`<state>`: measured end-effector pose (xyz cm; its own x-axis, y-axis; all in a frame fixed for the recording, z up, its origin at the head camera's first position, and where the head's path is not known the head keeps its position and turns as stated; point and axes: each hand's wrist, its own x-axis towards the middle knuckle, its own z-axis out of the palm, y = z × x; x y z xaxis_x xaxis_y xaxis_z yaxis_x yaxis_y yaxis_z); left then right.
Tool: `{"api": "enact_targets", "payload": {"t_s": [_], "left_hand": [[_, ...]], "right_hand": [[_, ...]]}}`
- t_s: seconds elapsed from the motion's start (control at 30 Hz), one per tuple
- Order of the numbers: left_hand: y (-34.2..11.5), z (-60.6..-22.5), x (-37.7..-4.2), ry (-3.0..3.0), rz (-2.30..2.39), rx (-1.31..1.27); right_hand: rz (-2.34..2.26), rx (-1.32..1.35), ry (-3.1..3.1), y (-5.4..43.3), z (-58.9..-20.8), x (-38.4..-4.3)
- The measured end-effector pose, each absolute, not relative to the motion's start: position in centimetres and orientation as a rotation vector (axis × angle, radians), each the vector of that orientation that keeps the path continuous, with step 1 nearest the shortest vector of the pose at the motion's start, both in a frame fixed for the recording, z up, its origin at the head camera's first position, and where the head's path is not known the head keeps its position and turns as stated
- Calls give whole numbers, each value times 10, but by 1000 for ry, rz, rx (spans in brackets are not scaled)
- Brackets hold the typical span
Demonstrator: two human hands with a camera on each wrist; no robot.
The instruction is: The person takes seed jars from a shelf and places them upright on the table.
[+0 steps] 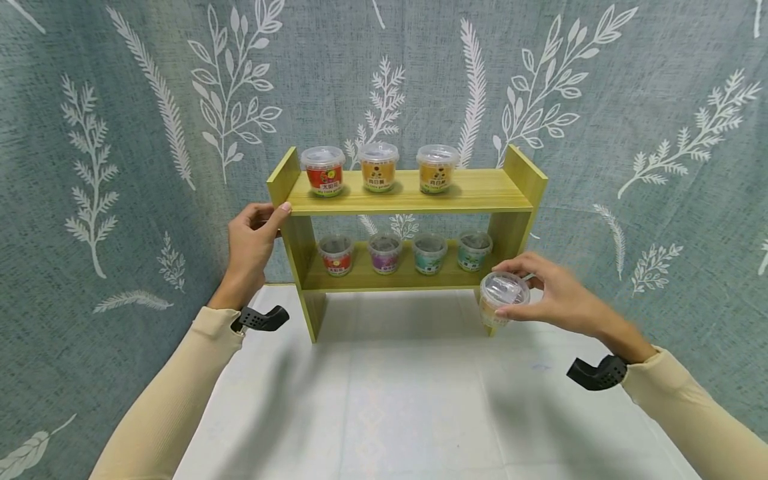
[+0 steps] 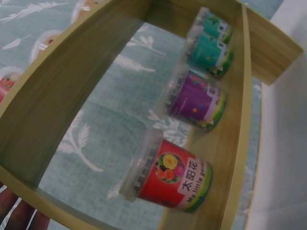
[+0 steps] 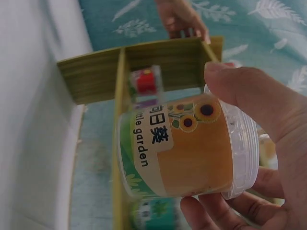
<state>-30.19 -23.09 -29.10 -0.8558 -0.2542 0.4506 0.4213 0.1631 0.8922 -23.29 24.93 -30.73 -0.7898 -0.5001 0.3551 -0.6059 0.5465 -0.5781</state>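
My right hand (image 1: 558,293) pinches a clear-lidded plastic cup (image 1: 503,297) in front of the shelf's lower right end. In the right wrist view this cup (image 3: 187,148) has an orange sunflower label and lies on its side in the picture, thumb and fingers around its lid end. My left hand (image 1: 251,243) grips the left side panel of a two-tier wooden shelf (image 1: 396,283), thumb on its front edge; the other fingers are partly hidden behind. On the top tier stand a red-labelled cup (image 1: 325,172) and two orange-labelled cups, one in the middle (image 1: 379,168) and one rightward (image 1: 437,170).
Along the lower tier stand a red cup (image 1: 337,256), a purple cup (image 1: 385,253) and two green cups, one left (image 1: 429,255) and one right (image 1: 474,251). The shelf rests on a white tabletop (image 1: 390,400). Leaf-patterned blue-green cloth (image 1: 420,40) hangs behind and at both sides.
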Motion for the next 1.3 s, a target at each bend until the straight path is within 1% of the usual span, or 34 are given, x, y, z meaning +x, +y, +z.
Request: {"api": "enact_targets", "payload": {"t_s": [0.23, 0.67, 1.3], "left_hand": [[-230, -291, -302, -1939, -1748, -157], [-231, -291, -302, -1925, -1751, -165], [-229, -291, -302, -1924, -1743, -151]], "right_hand": [[1083, 953, -2655, 249, -331, -233], [1113, 937, -2631, 251, -359, -232], [1190, 818, -2727, 256, -407, -233]]}}
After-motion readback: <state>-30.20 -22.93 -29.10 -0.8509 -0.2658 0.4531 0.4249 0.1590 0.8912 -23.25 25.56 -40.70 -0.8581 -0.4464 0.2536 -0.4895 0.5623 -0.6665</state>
